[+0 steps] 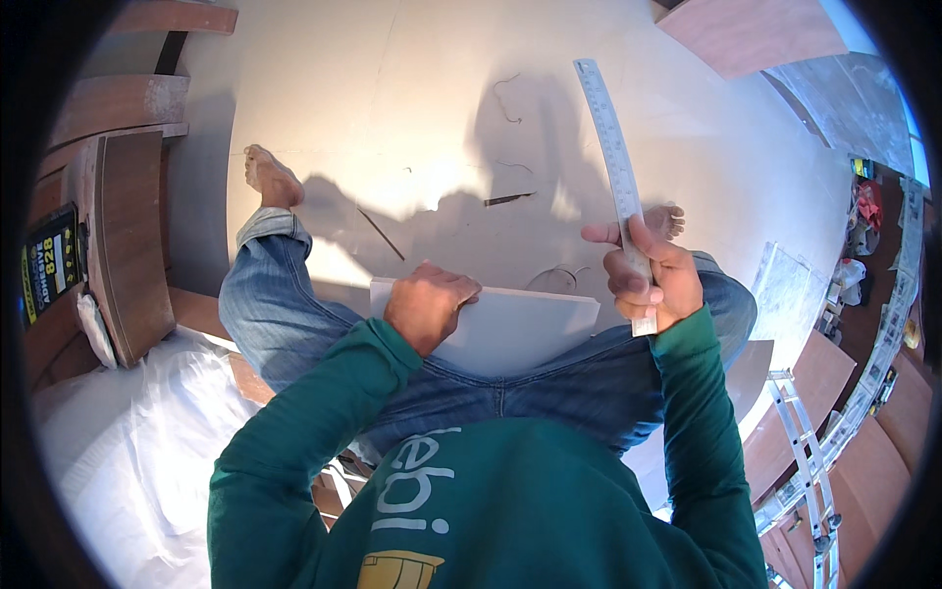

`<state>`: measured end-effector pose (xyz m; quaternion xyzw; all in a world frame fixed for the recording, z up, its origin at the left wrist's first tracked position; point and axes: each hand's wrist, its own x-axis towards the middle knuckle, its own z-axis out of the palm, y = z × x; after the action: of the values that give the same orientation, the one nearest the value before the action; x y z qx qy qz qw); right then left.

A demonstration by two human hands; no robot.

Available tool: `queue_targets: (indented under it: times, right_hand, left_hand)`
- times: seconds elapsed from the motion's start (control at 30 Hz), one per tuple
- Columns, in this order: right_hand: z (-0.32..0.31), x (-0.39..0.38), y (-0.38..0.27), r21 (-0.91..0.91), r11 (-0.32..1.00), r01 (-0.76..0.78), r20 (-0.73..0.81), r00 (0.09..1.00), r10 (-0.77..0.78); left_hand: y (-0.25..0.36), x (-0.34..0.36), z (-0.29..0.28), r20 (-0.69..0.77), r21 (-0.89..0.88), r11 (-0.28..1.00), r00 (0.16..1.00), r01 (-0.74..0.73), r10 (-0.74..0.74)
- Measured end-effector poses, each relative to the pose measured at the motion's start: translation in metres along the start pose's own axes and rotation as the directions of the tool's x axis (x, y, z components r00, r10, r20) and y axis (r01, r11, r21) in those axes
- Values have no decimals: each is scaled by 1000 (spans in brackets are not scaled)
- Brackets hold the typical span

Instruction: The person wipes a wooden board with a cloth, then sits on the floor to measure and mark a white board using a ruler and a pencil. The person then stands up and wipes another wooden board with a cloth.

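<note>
My left hand (430, 304) grips the upper edge of a white board (525, 334) that rests across my lap, its fingers curled over the edge. Right of it, my right hand (659, 275) holds a long steel ruler (603, 128) near its lower end, fingers wrapped round it and the ruler pointing away from me. Beyond the board on the pale floor lie a thin dark rod (381, 234), a short dark strip (507, 199) and a loop of wire (554, 277).
Wooden panels (132, 250) and a black container (49, 260) stand at left, above translucent plastic sheeting (147, 442). Boards (746, 29) lie at the upper right. An aluminium ladder (805, 461), bags and assorted items (849, 275) line the right side. My bare feet are spread on the floor.
</note>
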<state>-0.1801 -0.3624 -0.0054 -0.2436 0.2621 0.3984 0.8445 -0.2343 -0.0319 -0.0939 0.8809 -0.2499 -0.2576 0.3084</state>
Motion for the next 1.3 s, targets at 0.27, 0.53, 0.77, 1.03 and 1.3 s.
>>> queue_targets:
  times: [0.27,0.53,0.77,1.03,1.3]
  right_hand:
    - [4,-14,8,-826,560,-66,-221,952,-213]
    - [19,-18,67,-799,-576,-171,45,939,-342]
    - [33,1,91,-688,-719,-93,136,958,-254]
    - [41,8,95,-676,-731,-94,41,985,-165]
    - [27,24,96,-701,-703,-116,36,980,-197]
  left_hand:
    - [0,18,-16,-199,-88,982,963,166,-180]
    - [-37,14,-99,-384,128,990,923,65,-11]
    - [-28,-21,-74,61,145,989,997,27,-36]
    - [-40,-28,-69,48,-40,993,993,109,-107]
    - [-37,-21,-61,169,40,999,985,22,-28]
